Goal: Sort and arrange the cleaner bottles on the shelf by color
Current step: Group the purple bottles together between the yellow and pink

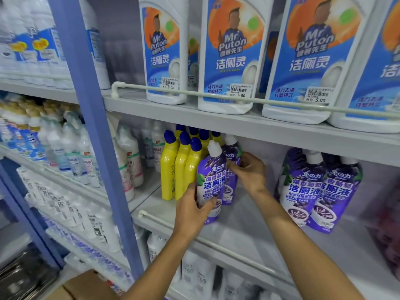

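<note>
On the middle shelf (249, 226), several yellow bottles with blue caps (181, 167) stand in a tight group at the left. Right beside them stands a purple bottle with a white cap (211, 176); my left hand (191, 213) grips its lower part. A second purple bottle (231, 156) stands just behind it, and my right hand (249, 169) holds it by its side. Two more purple bottles (318, 189) stand further right on the same shelf, with a gap of bare shelf between them and my hands.
Large white bottles with blue and orange labels (227, 55) fill the shelf above, behind a white rail (216, 96). White bottles (129, 161) stand left of the yellow ones. A blue upright post (95, 131) divides the shelving. A cardboard box (86, 286) sits below left.
</note>
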`<act>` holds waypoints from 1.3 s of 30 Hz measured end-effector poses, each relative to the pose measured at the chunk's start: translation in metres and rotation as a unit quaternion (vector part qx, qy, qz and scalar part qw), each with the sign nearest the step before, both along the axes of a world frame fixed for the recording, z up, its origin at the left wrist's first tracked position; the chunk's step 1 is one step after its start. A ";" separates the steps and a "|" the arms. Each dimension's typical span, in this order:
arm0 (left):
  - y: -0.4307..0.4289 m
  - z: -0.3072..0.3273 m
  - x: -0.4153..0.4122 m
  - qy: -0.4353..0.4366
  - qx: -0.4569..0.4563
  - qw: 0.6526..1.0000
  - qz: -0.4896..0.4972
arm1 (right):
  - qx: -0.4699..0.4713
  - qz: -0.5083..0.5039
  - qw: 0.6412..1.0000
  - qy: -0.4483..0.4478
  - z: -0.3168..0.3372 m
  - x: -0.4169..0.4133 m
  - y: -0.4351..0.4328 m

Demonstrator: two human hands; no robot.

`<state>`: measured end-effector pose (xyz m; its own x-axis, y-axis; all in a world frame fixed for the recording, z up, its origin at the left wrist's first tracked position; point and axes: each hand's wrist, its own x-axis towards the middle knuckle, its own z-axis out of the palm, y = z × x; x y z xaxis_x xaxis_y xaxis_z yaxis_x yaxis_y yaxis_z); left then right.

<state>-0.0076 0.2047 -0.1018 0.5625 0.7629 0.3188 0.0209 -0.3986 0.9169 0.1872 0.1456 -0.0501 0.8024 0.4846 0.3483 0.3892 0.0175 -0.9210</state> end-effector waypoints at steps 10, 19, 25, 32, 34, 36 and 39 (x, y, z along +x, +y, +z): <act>-0.013 -0.008 0.014 -0.007 -0.038 0.992 -0.117 | 0.013 -0.111 0.993 -0.024 -0.002 -0.050 -0.148; -0.088 -0.005 0.071 0.012 -0.035 0.955 -0.296 | 0.005 -0.261 0.962 -0.078 -0.002 -0.047 -0.262; -0.118 -0.008 0.092 -0.020 -0.011 0.972 -0.235 | -0.090 -0.282 0.953 -0.073 -0.026 -0.029 -0.277; -0.125 -0.013 0.104 -0.049 -0.057 0.974 -0.212 | -0.087 -0.251 0.962 -0.065 -0.032 -0.009 -0.262; -0.126 -0.015 0.108 -0.056 -0.059 0.975 -0.205 | -0.092 -0.255 0.961 -0.056 -0.029 0.001 -0.255; -0.129 -0.018 0.111 -0.061 -0.067 0.976 -0.198 | -0.092 -0.263 0.959 -0.058 -0.030 0.009 -0.251; -0.135 -0.019 0.111 -0.069 -0.074 0.976 -0.192 | -0.097 -0.258 0.958 -0.078 -0.034 0.017 -0.248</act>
